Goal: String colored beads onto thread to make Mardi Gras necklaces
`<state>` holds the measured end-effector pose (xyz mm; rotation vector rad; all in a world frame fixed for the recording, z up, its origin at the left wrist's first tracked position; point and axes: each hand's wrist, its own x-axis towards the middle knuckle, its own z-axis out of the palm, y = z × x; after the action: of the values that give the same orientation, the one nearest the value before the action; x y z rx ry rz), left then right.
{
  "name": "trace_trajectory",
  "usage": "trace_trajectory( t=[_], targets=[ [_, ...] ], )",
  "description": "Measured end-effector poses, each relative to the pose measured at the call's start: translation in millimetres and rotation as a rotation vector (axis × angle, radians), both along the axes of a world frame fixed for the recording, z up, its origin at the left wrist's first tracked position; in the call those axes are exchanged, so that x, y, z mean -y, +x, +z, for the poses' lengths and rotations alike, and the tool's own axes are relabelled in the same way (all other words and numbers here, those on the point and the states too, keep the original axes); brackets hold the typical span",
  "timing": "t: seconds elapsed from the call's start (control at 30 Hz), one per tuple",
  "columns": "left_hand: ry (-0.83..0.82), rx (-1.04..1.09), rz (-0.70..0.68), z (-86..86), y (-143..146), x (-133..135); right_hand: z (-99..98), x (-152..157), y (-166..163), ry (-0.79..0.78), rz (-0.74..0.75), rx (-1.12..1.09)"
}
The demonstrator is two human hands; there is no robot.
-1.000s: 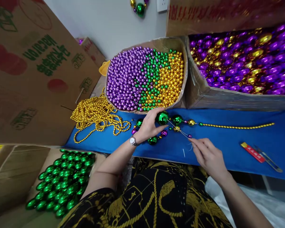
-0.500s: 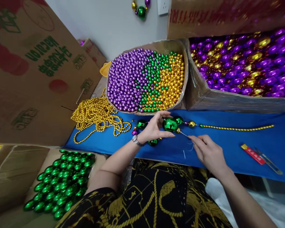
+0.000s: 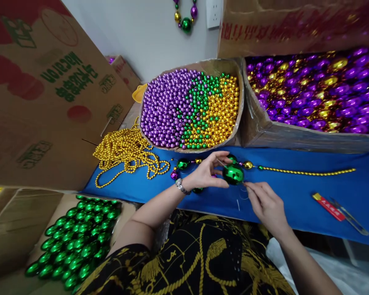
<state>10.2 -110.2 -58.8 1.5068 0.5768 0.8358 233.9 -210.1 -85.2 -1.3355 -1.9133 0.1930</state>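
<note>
A large shiny green bead (image 3: 233, 174) is between my hands over the blue cloth. My left hand (image 3: 204, 171), with a watch (image 3: 181, 186) at its wrist, curls thumb and fingers around the bead's left side. My right hand (image 3: 266, 203) pinches a thin string at the bead's lower right; its fingertips partly hide the string. Strung beads lie around the left hand: a green bead (image 3: 182, 164), a purple bead (image 3: 174, 175) and a gold bead (image 3: 248, 164). A strand of small gold beads (image 3: 307, 170) runs off to the right.
An open box of small purple, green and gold beads (image 3: 190, 108) stands behind the hands. A larger box holds purple and gold beads (image 3: 313, 92). Gold bead strands (image 3: 123, 151) are heaped left. A red packet (image 3: 329, 207) and tweezers-like tool lie right. Green beads (image 3: 76, 237) fill a lower-left box.
The large green bead has shifted right and down, closer to my right hand, and less string shows between them. The small gold bead beside it is no longer visible. The view has tilted slightly.
</note>
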Motion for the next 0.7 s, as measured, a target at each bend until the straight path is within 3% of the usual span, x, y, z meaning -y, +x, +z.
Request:
trace_trajectory(
  t=[0.1, 0.17, 0.27, 0.37, 0.6, 0.7],
  targets=[
    [0.202, -0.173, 0.164, 20.3, -4.4, -31.0, -0.9, 0.6, 6.1, 0.015, -0.052, -0.020],
    [0.424, -0.465, 0.290, 29.9, -3.6, -60.6, -1.5, 1.4, 11.0, 0.020, -0.085, -0.009],
    [0.663, -0.994, 0.173, 33.4, 5.0, -100.0, -1.7, 2.7, 15.7, 0.033, -0.117, 0.002],
    [0.731, -1.245, 0.051, 29.8, 15.7, -119.5, -2.5, 3.9, 16.9, 0.040, -0.125, 0.000],
    [0.703, -1.210, 0.041, 21.7, 15.3, -126.6, -8.7, 3.6, 18.5, 0.026, -0.146, -0.007],
    [0.526, -0.898, 0.188, 21.2, 10.6, -117.0, -8.0, 2.9, 18.6, 0.043, -0.143, -0.033]
  ],
)
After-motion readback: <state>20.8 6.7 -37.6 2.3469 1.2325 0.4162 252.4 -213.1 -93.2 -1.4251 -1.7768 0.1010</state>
